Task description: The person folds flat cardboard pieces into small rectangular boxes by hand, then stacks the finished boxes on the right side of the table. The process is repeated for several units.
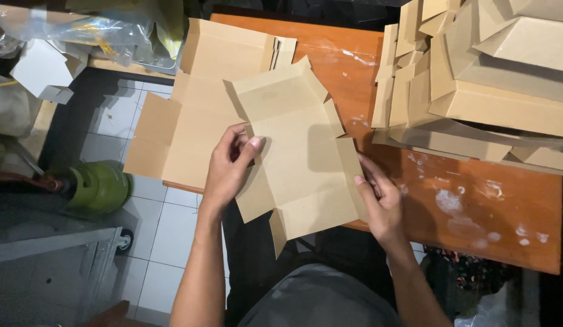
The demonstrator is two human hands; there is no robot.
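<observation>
Holding a flat cardboard sheet point(296, 151) over the near edge of the orange table point(475, 206), the left hand point(228, 169) pinches its left side and the right hand point(378, 200) grips its right edge. Folded boxes point(493, 79) fill the far right; bare tabletop lies just beside the right hand.

The flat carton point(299, 151) is plain tan brown, unprinted; the carton sheet point(203, 115) beneath it is the same tan; the stack of folded boxes point(487, 79) is a duller grey-brown; the bench point(475, 212) is glossy orange-brown, blotched with white smears; the floor point(166, 224) is white tile with dark grout; the gas cylinder point(99, 184) is green.
</observation>
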